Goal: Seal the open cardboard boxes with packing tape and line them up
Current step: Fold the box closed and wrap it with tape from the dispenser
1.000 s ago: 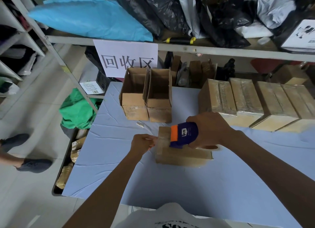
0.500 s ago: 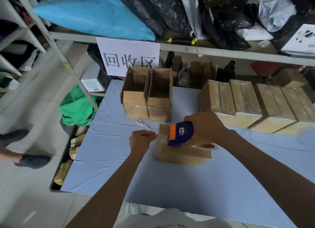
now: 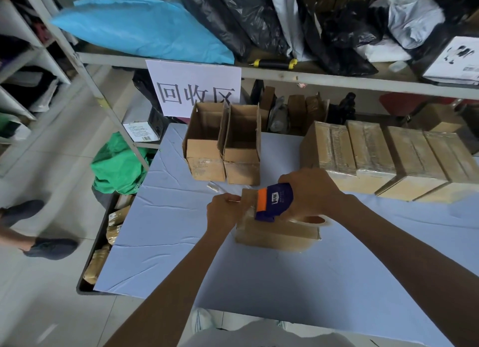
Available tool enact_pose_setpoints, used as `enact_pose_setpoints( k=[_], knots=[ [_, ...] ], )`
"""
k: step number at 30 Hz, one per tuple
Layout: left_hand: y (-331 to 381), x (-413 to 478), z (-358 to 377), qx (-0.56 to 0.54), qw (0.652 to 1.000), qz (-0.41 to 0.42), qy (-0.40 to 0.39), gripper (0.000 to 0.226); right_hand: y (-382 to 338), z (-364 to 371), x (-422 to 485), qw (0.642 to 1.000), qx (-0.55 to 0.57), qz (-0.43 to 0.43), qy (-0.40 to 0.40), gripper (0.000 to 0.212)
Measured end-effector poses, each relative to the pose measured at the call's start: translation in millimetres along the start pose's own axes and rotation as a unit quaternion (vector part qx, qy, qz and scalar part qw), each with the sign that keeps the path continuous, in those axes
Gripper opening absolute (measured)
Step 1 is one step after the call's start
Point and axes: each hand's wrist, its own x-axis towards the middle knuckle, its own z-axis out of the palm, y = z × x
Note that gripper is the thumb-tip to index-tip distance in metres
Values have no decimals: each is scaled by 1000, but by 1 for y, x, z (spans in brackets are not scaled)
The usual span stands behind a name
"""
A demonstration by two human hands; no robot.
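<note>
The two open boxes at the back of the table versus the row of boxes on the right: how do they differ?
1. The two open boxes have flaps standing up, showing bare insides; the row of boxes is closed on top.
2. The open pair shows plain matte cardboard; the row's tops look glossy with tape.
3. The open pair stands by the paper sign; the row sits right of the tape dispenser.

Both are brown cardboard, side by side on the blue table.

A blue-covered table point(image 3: 259, 274) is carrying one closed box point(image 3: 277, 234) near centre, two open boxes point(image 3: 224, 149) far left, four sealed boxes point(image 3: 388, 160) far right.
</note>
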Motion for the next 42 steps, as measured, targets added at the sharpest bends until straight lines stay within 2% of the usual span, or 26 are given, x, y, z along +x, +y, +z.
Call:
enact_pose_setpoints(
  k=[2,5,10,15,21,33,37,42],
  knots=[
    [1,-3,2,51,998,39,12,25,-3,1,2,1000,-10,2,-3,77],
    [4,-5,3,77,994,71,21,15,-6,2,7,1000,-21,1,-12,80],
    [-2,-4,-13,104,993,34,49,8,-19,3,23,1000,-13,-4,-13,77],
    [-14,0,-36,115,990,7,77,6,-44,6,36,998,56,-20,-6,67],
    [-10,-1,-26,67,992,-24,103,10,-7,1,6,995,74,-44,-39,75],
    [-7,-9,-18,46,993,-31,102,22,30,8,-25,993,94,-69,-10,80],
    [-9,-7,-18,46,993,-32,106,20,54,9,-38,997,65,-32,-6,80],
    [-15,-8,-14,49,992,-9,113,4,62,27,-50,994,110,-3,-5,68]
  ],
)
